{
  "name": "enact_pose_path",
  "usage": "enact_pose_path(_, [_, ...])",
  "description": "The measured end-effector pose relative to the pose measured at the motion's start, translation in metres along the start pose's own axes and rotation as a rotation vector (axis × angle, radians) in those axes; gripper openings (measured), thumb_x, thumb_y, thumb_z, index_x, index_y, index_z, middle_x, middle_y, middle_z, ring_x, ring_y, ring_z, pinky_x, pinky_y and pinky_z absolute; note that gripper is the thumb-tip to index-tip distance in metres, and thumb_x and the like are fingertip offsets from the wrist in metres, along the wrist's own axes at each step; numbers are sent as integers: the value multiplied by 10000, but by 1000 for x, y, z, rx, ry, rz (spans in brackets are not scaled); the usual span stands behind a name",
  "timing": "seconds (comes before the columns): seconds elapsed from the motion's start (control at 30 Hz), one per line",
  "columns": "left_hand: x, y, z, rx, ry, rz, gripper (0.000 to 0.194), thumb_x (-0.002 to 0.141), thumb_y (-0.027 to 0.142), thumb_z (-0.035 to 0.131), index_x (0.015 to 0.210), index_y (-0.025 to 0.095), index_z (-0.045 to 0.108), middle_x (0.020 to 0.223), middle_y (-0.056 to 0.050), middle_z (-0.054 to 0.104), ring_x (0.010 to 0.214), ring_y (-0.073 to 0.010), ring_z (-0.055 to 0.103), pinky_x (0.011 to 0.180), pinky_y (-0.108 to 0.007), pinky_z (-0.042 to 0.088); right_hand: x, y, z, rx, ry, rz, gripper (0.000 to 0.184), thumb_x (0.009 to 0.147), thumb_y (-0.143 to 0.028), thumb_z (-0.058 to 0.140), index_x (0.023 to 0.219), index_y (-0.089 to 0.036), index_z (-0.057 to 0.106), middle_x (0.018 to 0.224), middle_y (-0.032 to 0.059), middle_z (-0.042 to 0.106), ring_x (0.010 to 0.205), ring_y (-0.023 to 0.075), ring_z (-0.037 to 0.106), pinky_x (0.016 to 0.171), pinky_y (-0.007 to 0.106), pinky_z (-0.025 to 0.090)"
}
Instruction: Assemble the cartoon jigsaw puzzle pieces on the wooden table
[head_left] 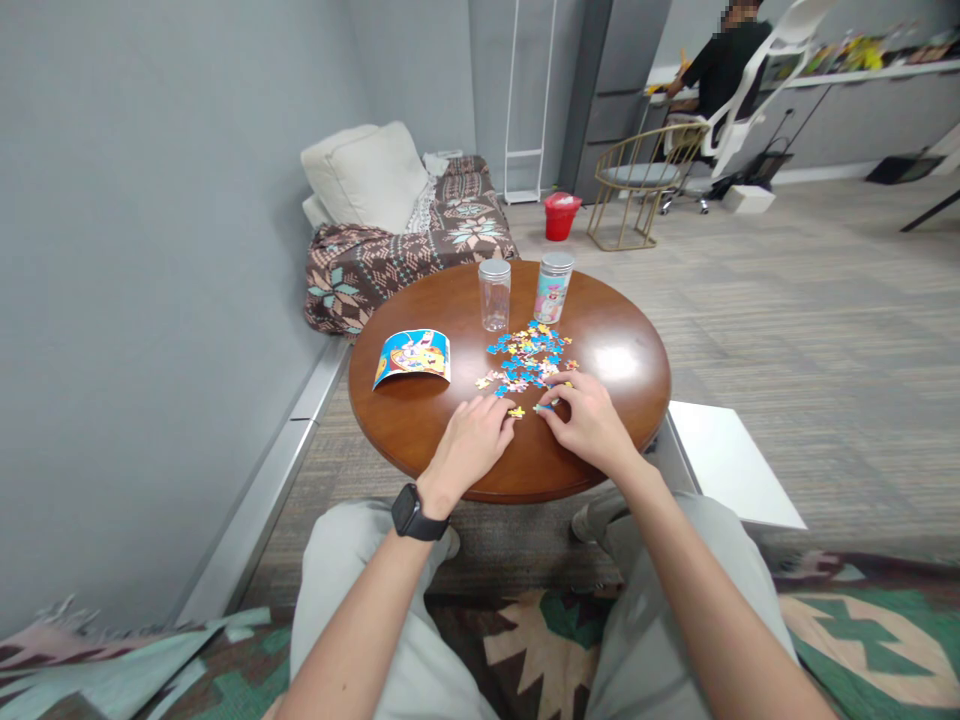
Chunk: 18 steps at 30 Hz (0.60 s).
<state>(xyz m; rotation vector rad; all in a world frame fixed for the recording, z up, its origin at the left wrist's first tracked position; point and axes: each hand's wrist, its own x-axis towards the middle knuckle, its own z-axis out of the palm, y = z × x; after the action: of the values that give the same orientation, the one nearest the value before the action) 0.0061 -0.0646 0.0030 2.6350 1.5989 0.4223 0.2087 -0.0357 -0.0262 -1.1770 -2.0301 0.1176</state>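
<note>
On the round brown table (405, 430) lies a loose heap of jigsaw puzzle pieces (529, 350), mostly blue, with some yellow and pink. My left hand (476, 440), a dark watch on its wrist, is near the front edge, its fingertips closed on a small yellow puzzle piece (517, 412). Just to the right, my right hand (589, 420) pinches a bluish puzzle piece (540, 407) between thumb and finger. The two pieces are a short gap apart. A curved picture sheet (414, 356) with a cartoon print rests to the left of the heap.
Behind the heap stand a clear lidded jar (495, 300) and a jar with a printed label (552, 290). A white box-like surface (731, 465) is low at the right. Further back are a covered sofa (412, 250), a red bin (559, 218) and a seated person (724, 65).
</note>
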Motion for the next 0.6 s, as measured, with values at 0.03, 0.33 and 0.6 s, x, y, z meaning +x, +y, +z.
enact_pose_path(0.03, [0,0,0,0,0,0,180,997,215,504,1127,183,624,1096,-59,700,1014,-234,625,856,-371,481,0,0,0,17,-8,-8,53,807,-181,654,807,-233,660,1075,104,687,1062,310,637,977,551,493])
enact_pose_path(0.33, [0,-1,1,5,-1,-1,135,996,213,501,1083,190,601,1057,-55,701,992,-232,626,835,-358,465,2,-2,-3,116,-41,-41,86,802,-152,637,825,-230,609,1092,106,686,1092,297,631,990,525,494])
enact_pose_path(0.6, [0,-2,2,5,-13,-11,114,1000,212,496,1043,182,596,1037,-53,701,975,-235,626,828,-366,460,2,0,-1,163,-48,-69,115,815,-110,592,793,-223,593,1029,100,692,1045,279,634,955,493,501])
